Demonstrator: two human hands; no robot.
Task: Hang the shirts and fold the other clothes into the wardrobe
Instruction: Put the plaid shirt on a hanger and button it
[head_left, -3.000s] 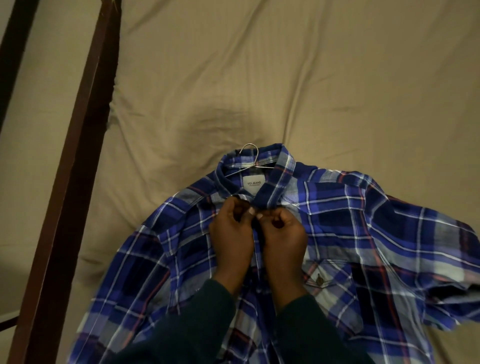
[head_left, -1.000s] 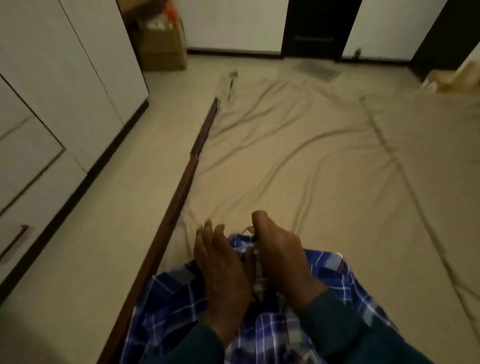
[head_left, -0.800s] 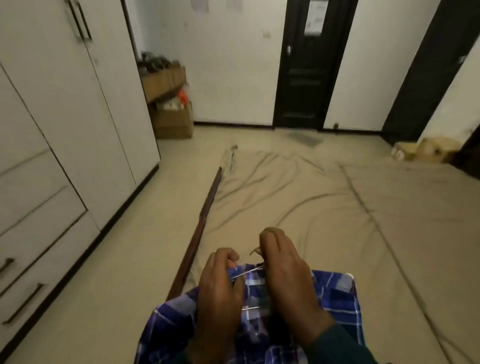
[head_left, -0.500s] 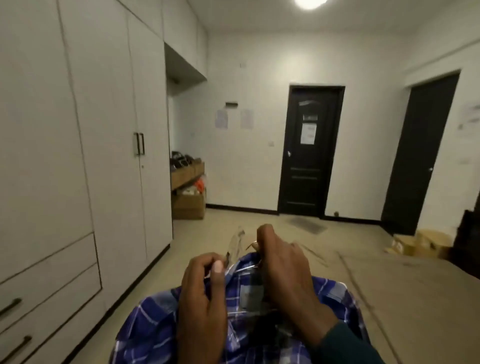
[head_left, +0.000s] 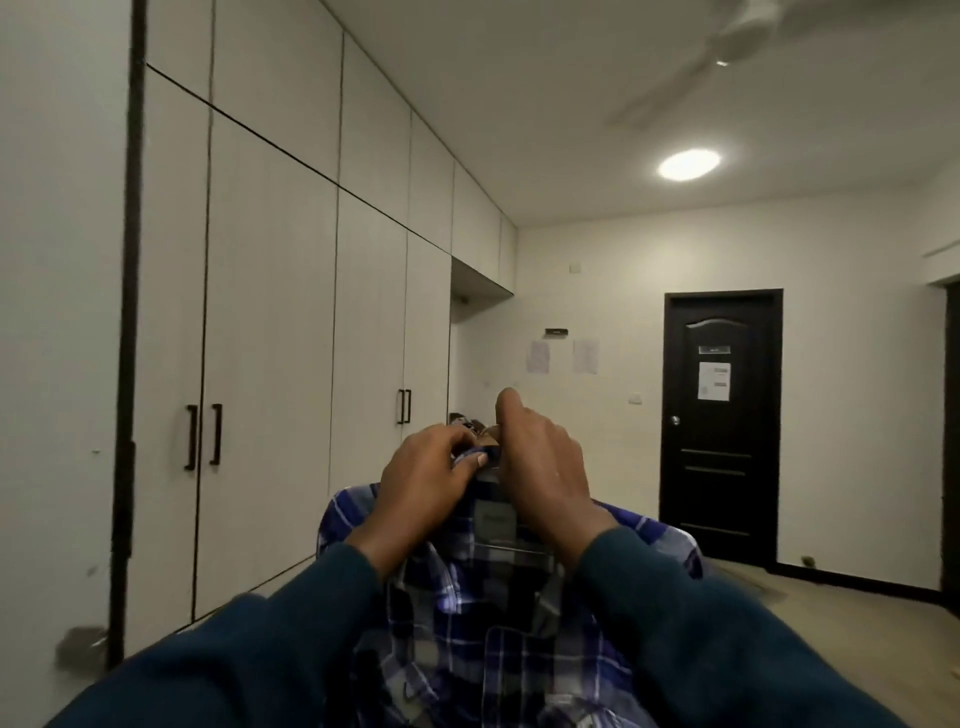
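One plaid shirt (head_left: 498, 597) at lower centre, its collar pinched by two hands: left hand (head_left: 423, 486) and right hand (head_left: 543, 470), fingers curled; wardrobe (head_left: 270, 338) at left.

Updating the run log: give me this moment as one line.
phase: carrying | plaid shirt held up at collar | left hand grips collar | right hand grips at hanger top | wardrobe doors closed

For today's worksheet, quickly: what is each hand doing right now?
Left hand: fingers pinch the plaid shirt at its collar.
Right hand: fingers curled, gripping the shirt's collar top.
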